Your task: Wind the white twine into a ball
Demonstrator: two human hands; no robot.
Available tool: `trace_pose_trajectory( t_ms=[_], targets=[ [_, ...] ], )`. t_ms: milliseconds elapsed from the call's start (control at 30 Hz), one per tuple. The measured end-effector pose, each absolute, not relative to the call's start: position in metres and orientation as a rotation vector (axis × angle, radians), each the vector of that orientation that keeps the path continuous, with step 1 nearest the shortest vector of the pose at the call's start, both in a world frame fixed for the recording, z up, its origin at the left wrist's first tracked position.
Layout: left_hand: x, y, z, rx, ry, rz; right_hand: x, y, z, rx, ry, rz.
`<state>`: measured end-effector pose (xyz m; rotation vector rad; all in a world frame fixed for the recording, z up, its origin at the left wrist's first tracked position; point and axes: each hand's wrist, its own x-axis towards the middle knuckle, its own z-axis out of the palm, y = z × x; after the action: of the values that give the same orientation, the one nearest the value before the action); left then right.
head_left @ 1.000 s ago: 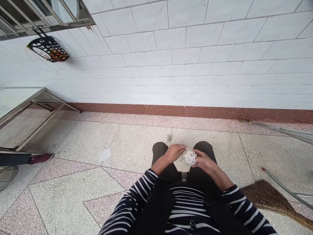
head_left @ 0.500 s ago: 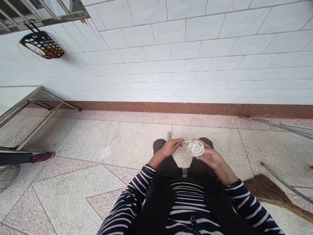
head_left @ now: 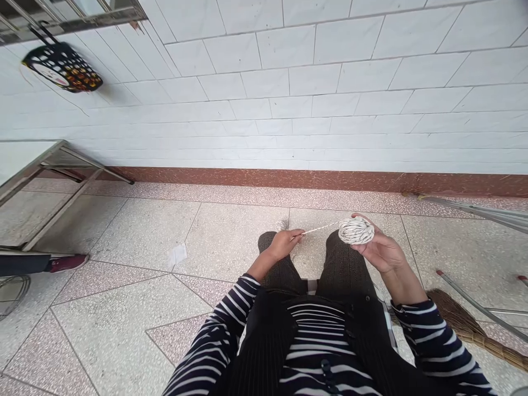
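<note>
A ball of white cord with dark flecks [head_left: 356, 231] rests in the fingers of my right hand [head_left: 381, 250], over my right knee. A single strand of the cord [head_left: 319, 228] stretches from the ball to my left hand [head_left: 284, 244], which pinches it above my left knee. Beyond the left hand, a second small pale ball [head_left: 281, 225] lies on the floor, partly hidden by that hand and knee.
To the right lie a straw broom [head_left: 456, 316] and metal legs [head_left: 470, 297]. At the left stand a metal-framed table [head_left: 61, 209] and a person's shoe [head_left: 69, 263]. White paper [head_left: 178, 254] lies on the floor. A patterned bag [head_left: 64, 67] hangs from the window bars.
My right hand has moved away to the right with the ball, so the strand between the hands is longer. The left hand has shifted slightly left.
</note>
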<state>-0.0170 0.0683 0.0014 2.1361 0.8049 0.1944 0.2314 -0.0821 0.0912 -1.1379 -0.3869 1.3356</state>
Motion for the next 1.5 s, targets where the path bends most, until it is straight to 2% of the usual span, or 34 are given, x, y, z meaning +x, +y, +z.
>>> trace_pose_trajectory(
  t_ms=[267, 400, 667, 833, 1067, 1167, 1300, 1500],
  targets=[
    [-0.014, 0.109, -0.024, 2.201, 1.055, 0.137, 0.249, -0.1, 0.13, -1.065, -0.382, 1.111],
    [-0.01, 0.137, -0.033, 2.176, 1.175, 0.1, 0.26, -0.123, 0.153, -1.014, -0.381, 0.899],
    [-0.001, 0.204, -0.012, 2.105, 1.311, 0.221, 0.271, -0.162, 0.177, -1.036, -0.332, 0.655],
    [0.007, 0.23, 0.019, 2.096, 1.33, 0.293, 0.276, -0.163, 0.162, -1.003, -0.278, 0.706],
    [0.016, 0.262, 0.096, 2.22, 1.311, 0.525, 0.274, -0.153, 0.158, -0.885, -0.299, 0.785],
    [0.028, 0.265, 0.112, 2.215, 1.269, 0.545, 0.266, -0.145, 0.16, -0.889, -0.326, 0.869],
    [0.056, 0.224, 0.092, 2.215, 1.083, 0.324, 0.245, -0.118, 0.157, -0.901, -0.394, 1.05],
    [0.08, 0.093, 0.033, 2.038, 0.648, 0.252, 0.206, -0.069, 0.115, -1.04, -0.237, 1.326]
  ],
)
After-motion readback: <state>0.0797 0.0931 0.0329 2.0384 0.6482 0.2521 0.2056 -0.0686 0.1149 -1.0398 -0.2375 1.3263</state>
